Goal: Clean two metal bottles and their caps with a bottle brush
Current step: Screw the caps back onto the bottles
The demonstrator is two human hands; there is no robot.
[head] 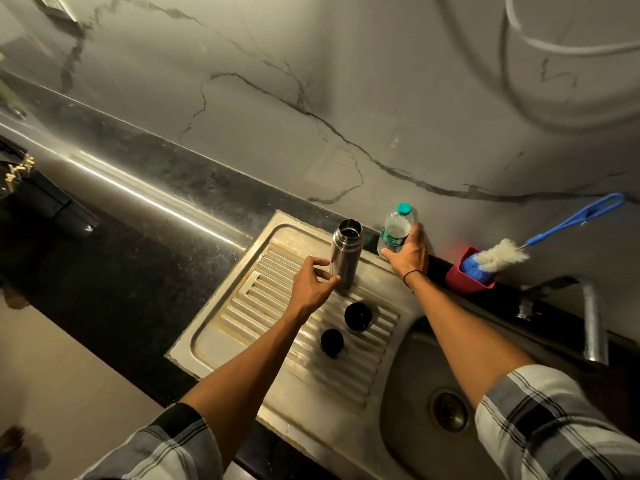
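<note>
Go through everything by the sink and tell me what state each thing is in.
metal bottle: upright, uncapped
two black caps: off, on drainboard
plastic bottle: capped, upright
bottle brush: head resting in red holder
left hand: touching metal bottle
right hand: gripping plastic bottle

One metal bottle point(344, 258), two caps point(358, 317).
</note>
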